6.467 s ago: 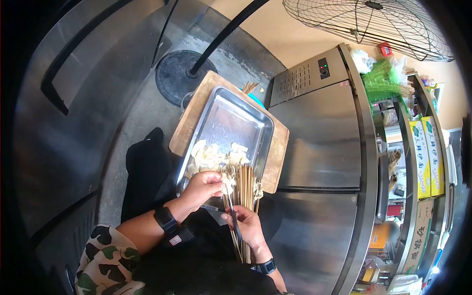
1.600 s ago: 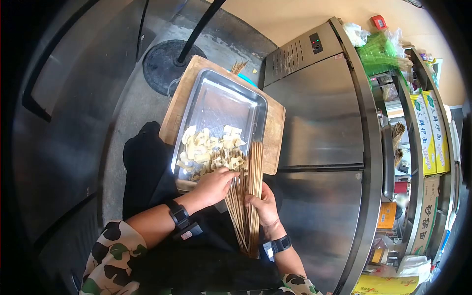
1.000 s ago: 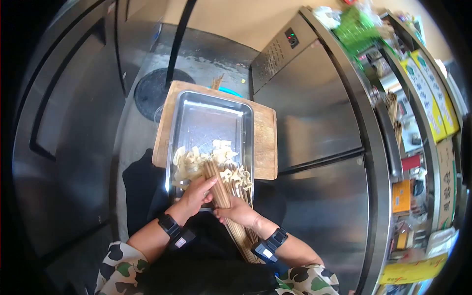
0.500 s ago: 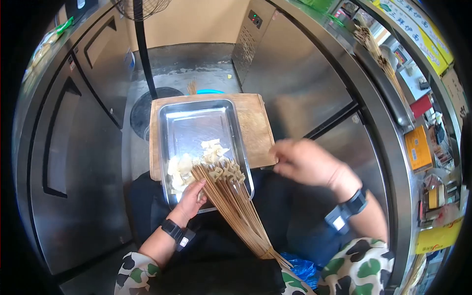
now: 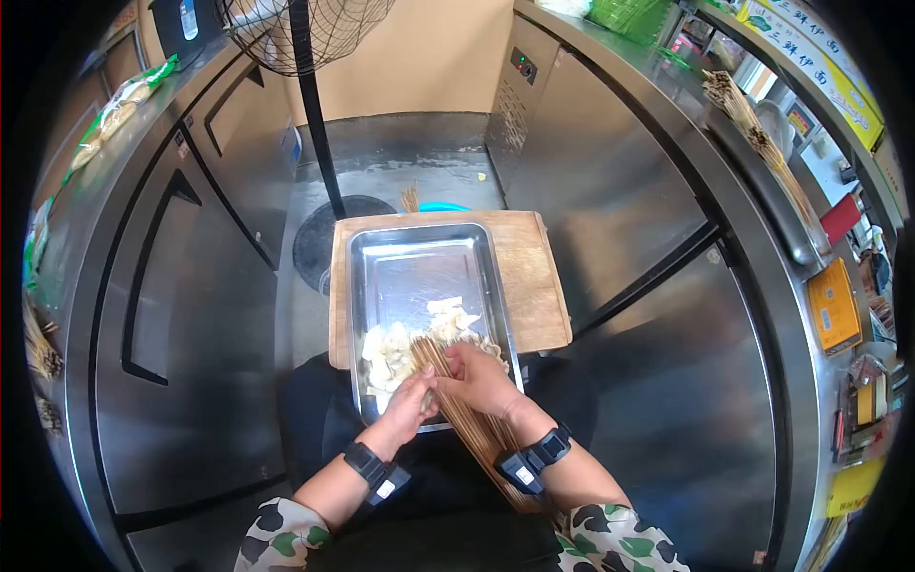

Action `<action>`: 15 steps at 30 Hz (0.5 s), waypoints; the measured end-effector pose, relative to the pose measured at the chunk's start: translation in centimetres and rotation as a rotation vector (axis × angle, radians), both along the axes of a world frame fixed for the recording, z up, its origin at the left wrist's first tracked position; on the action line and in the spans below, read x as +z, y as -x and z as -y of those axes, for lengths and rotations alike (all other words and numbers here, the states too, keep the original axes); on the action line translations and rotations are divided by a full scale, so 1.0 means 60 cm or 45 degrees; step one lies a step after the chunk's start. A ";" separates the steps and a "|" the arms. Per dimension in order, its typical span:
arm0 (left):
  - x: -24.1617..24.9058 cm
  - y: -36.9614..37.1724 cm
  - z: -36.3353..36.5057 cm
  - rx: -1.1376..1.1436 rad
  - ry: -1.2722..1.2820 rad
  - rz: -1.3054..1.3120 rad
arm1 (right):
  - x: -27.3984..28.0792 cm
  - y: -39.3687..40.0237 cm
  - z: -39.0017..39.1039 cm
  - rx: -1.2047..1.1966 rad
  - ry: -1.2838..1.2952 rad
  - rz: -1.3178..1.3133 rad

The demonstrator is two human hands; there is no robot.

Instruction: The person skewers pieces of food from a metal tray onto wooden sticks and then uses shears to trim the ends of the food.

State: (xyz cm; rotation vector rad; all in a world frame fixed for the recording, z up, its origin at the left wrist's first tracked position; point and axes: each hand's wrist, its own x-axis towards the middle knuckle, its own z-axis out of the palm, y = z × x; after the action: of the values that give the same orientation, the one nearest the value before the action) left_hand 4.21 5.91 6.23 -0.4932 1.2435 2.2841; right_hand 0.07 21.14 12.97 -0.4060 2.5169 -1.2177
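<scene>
A thick bundle of bamboo skewers lies slantwise from my lap to the near end of a steel tray. Pale, soft-looking food pieces are heaped in the tray. My left hand is closed at the left side of the bundle's top, a bit of something pale showing under its thumb. Over the top of the bundle, my right hand has curled fingers, its thumb close to the left fingertips. It appears to pinch a skewer, though its fingers partly hide this.
Beneath the tray is a wooden board. Steel cabinets stand on both sides. A black fan pole rises behind, at the left. More skewers lie in a long container on the right counter, near an orange box.
My right hand has come in from the right, beside the tray, onto the skewer bundle. My left hand stays at the bundle's top. The whole view has shifted slightly.
</scene>
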 end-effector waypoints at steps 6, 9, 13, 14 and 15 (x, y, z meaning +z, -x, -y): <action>0.028 0.000 -0.022 -0.138 0.121 -0.184 | -0.026 0.006 -0.015 0.058 -0.032 -0.117; 0.019 0.008 -0.034 -0.118 0.218 -0.239 | -0.027 0.010 -0.032 -0.029 0.244 0.068; 0.023 0.020 -0.042 0.066 0.285 -0.172 | -0.049 0.018 -0.052 -0.086 0.781 0.529; 0.030 0.025 -0.045 0.104 0.289 -0.189 | -0.047 0.021 -0.057 -0.068 0.962 0.662; 0.037 0.028 -0.047 0.144 0.289 -0.206 | -0.046 0.022 -0.062 -0.046 1.140 0.794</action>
State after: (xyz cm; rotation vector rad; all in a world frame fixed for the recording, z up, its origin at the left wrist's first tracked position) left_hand 2.52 8.71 8.42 -0.4755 1.6044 2.3261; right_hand -1.27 24.87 10.20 -0.1232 1.3787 -2.0505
